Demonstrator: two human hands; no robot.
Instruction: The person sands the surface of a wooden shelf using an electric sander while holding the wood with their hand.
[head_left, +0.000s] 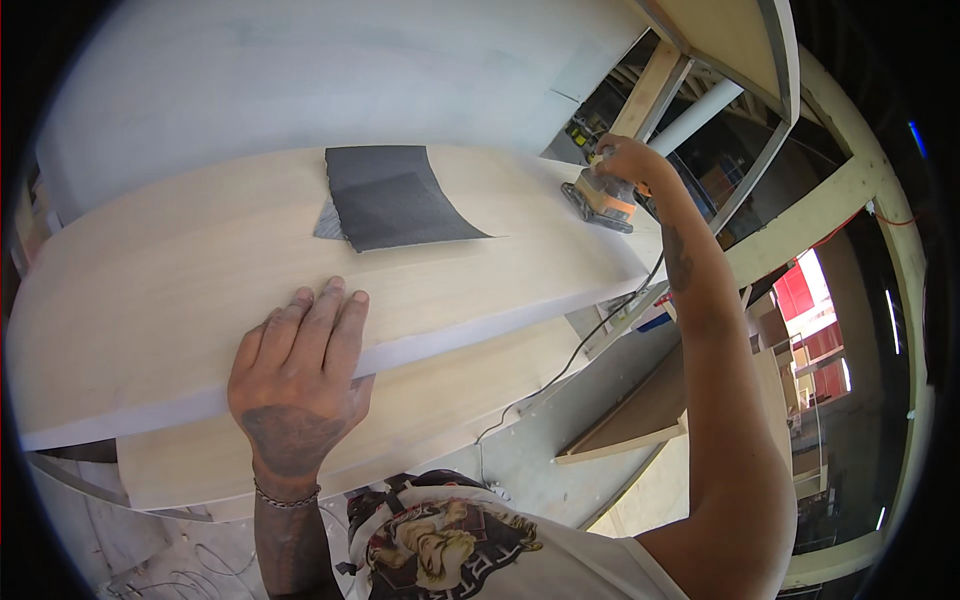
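Note:
My right hand (625, 160) is wrapped round the top of an orange and black electric sander (605, 198), whose base rests on the far right end of a pale wooden panel (180, 270). Flat on the near edge of that panel lies my left hand (300, 350), fingers stretched forward and the thumb partly hidden at the edge. A dark sheet of sandpaper (395, 200) lies on the panel beyond my left hand, its right corner curling. Under it, a grey piece pokes out at the lower left.
A second wooden panel (450, 390) sits lower, nearer me. The sander's black cord (560, 375) runs down past it toward the floor. A pale wall (300, 70) rises behind the panel. Wooden framing (800, 220) stands at the right, with cut boards (630, 410) on the floor.

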